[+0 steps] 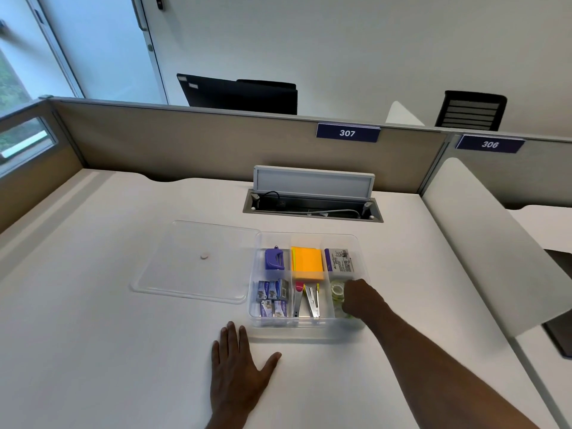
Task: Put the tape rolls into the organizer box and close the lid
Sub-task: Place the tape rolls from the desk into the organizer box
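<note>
A clear organizer box (306, 235) sits on the white desk, divided into several compartments. Clear tape rolls (337, 291) lie in its near right compartment. My right hand (362, 300) is down in that compartment, fingers curled over the rolls; whether it grips one is hidden. My left hand (240, 365) lies flat on the desk just in front of the box's near left corner, fingers spread, holding nothing. The clear lid (192, 261) lies flat on the desk, touching the box's left side.
Other compartments hold a purple hole punch (275, 258), orange sticky notes (307, 263), staple boxes (272, 298), staplers (308, 300) and a white packet (340, 260). Behind the box is an open cable hatch (312, 207); a white divider (483, 236) rises at right.
</note>
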{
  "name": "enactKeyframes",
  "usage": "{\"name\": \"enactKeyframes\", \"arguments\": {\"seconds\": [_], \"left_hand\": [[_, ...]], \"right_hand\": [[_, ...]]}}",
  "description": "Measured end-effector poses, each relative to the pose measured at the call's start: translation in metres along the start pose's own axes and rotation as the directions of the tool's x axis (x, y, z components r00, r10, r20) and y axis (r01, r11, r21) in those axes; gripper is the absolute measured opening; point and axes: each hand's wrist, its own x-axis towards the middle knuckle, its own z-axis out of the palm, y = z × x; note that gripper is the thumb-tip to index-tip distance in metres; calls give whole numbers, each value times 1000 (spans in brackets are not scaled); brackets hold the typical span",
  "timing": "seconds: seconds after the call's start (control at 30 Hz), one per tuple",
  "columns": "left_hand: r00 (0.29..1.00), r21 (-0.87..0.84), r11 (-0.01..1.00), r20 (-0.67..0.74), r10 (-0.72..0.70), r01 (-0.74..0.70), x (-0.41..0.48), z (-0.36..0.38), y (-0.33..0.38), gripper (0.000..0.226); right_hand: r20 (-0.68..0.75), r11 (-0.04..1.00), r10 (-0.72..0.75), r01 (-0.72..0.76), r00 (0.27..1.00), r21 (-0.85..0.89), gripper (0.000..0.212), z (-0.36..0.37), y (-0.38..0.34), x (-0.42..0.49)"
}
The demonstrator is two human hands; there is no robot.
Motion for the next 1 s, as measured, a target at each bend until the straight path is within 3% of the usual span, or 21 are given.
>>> {"name": "enactKeyframes", "arguments": {"seconds": [0.5, 0.77, 1.0], "left_hand": [[1000, 2, 1000, 17, -6, 6, 0, 2, -2, 104], [1000, -5, 1000, 7, 1, -1, -1, -2, 0, 104], [1000, 14, 1000, 11, -2, 2, -1, -1, -1, 106]], "right_hand": [[12, 996, 29, -28, 1000, -86, 34, 10, -4, -2], [-47, 993, 84, -80, 995, 91, 35, 8, -16, -3], [10, 974, 90, -90, 996, 206, 56, 7, -11, -5]]}}
